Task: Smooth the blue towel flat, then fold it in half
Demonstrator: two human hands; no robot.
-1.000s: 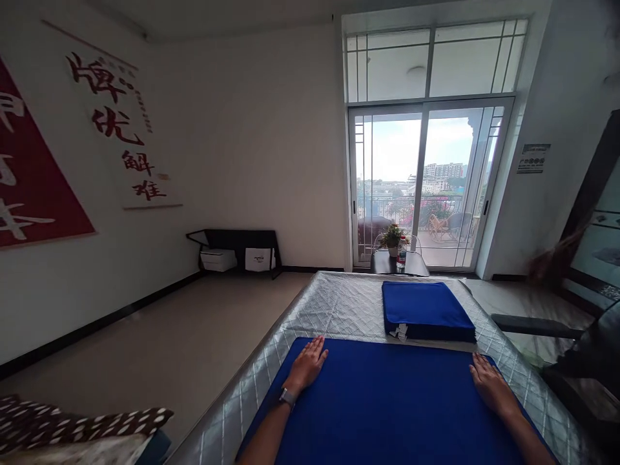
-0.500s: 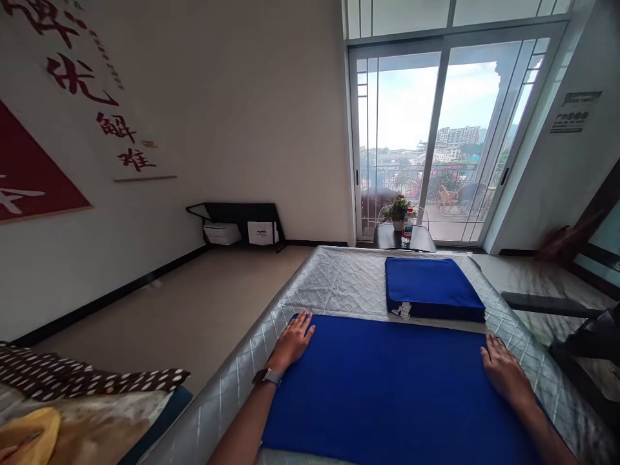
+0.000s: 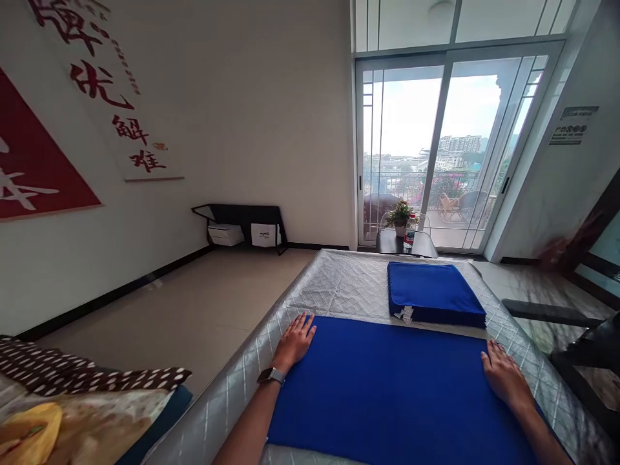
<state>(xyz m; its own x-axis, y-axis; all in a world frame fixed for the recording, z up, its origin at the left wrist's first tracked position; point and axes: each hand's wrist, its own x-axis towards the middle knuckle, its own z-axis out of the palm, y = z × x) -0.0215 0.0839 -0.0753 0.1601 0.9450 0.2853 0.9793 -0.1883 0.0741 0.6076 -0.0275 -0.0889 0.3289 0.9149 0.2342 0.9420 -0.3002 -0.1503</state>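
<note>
A large flat piece of blue fabric (image 3: 397, 394) lies spread on the silver quilted cover (image 3: 334, 278) of the table in front of me. On its far left corner rests my left hand (image 3: 294, 339), palm down with fingers stretched out; a watch (image 3: 271, 375) is on that wrist. My right hand (image 3: 505, 373) lies flat along the far right corner, fingers extended. Neither hand grips anything. Just beyond the fabric sits a neat stack of folded blue fabric (image 3: 433, 290), with white tags (image 3: 405, 314) showing at its near left corner.
A small dark table (image 3: 387, 242) with a potted plant (image 3: 400, 216) and a bottle (image 3: 409, 231) stands behind the far edge. Patterned cloth (image 3: 97, 381) is at lower left. A black bench (image 3: 557, 312) is on the right; a black rack (image 3: 242, 216) stands by the wall.
The camera view has shifted slightly. Both hands stay flat at the same corners, and the blue fabric and the stack look unchanged.
</note>
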